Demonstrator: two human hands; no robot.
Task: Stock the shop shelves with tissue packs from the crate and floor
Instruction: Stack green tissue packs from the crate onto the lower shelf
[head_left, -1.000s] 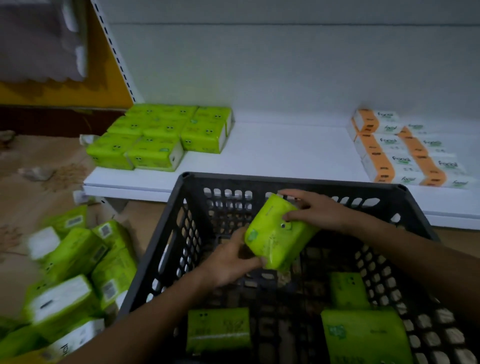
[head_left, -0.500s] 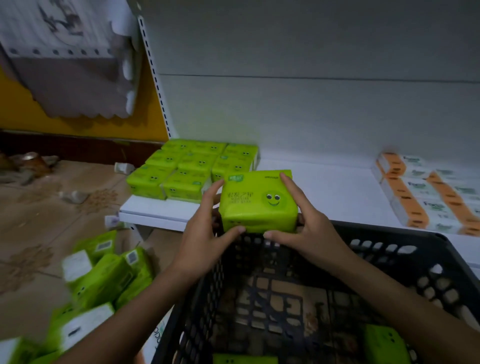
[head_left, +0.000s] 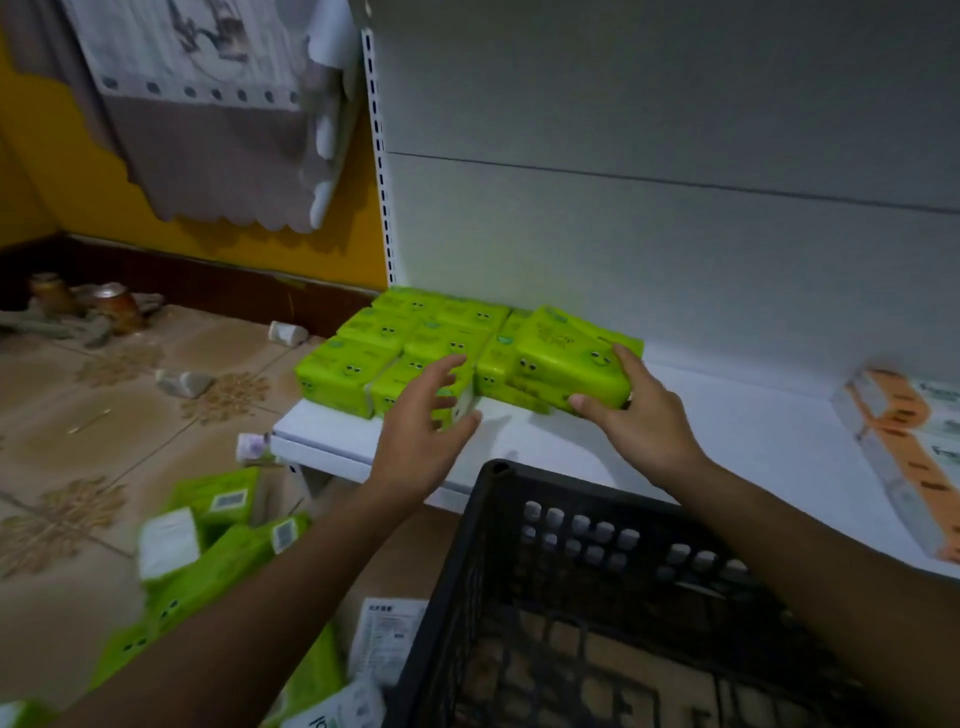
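The right hand (head_left: 641, 423) grips a green tissue pack (head_left: 566, 358) at its right end, thumb along the front. The left hand (head_left: 423, 421) is off that pack, fingers loosely spread, just to its left. The pack lies on the right end of a block of stocked green packs (head_left: 358, 366) on the white shelf (head_left: 727, 436). A black crate (head_left: 519, 519) stands below the hands. Loose green packs (head_left: 218, 551) lie on the floor at left, and blurred orange-and-white packs (head_left: 904, 441) sit far right on the shelf.
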